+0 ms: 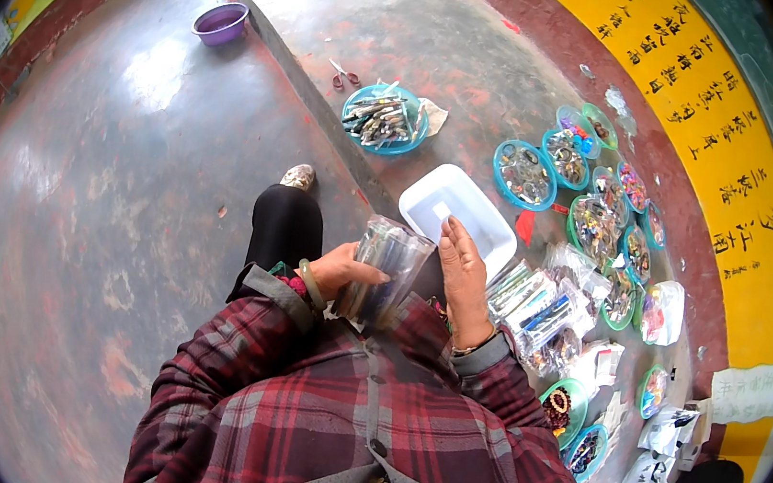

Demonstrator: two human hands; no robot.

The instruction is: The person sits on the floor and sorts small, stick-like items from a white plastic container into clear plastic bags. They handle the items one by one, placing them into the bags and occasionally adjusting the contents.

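While left hand clasps clear packet near plaid jacket, right hand stands beside it, fingers nearly straight, close together, apparently empty; slick plastic could slip if grip loosens, dropping packet short of white tray

Packet: a clear, glossy plastic packet, longer than it is wide, with bright glare along its creases.
Contents: slim, pen-like sticks lying side by side along its length, seen dimly through the plastic; dark, with a bluish patch near the thumb; their exact kind is hard to make out.
Pose: raised on a slant, its far end leaning a little to the right.
Grip: held at its left edge by the left hand, the thumb lying across the front.
Place: between the two hands, just left of the flat, extended right hand.
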